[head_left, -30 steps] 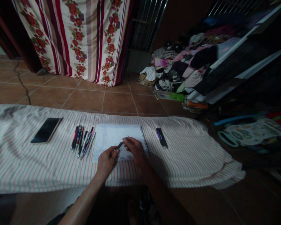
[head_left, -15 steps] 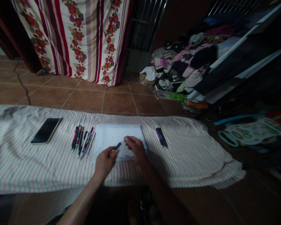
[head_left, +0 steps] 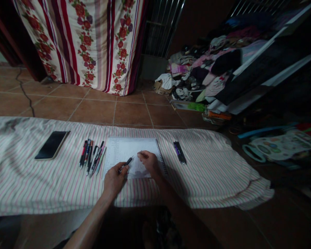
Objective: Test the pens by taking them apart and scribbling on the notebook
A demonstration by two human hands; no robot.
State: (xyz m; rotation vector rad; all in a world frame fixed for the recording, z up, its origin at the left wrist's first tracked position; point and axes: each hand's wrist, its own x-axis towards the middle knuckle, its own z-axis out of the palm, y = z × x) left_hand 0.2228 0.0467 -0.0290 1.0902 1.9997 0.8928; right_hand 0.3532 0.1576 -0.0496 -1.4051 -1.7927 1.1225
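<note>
My left hand [head_left: 116,176] is closed around a dark pen [head_left: 129,161], whose thin tip points up and to the right. Just right of that tip, my right hand [head_left: 149,160] has its thumb and fingertips pinched together. Whatever may be between those fingertips is too small to make out. Both hands are over a spiral-bound notebook [head_left: 129,147] with pale pages and its coil on the right side. A group of several pens [head_left: 92,157] lies left of the notebook. On its right lie a purple pen [head_left: 176,152] and dark pens [head_left: 181,154] side by side.
A phone [head_left: 52,145] lies at the left on the striped cloth [head_left: 212,166] covering the low surface. Beyond are a tiled floor [head_left: 93,107], a floral curtain [head_left: 98,45] and a heap of clothes [head_left: 197,71]. A colourful plastic item [head_left: 280,147] stands at the right.
My hands have drawn slightly apart. The left has shifted a little left and down with the pen, and a gap now shows between the pen's tip and my right fingertips.
</note>
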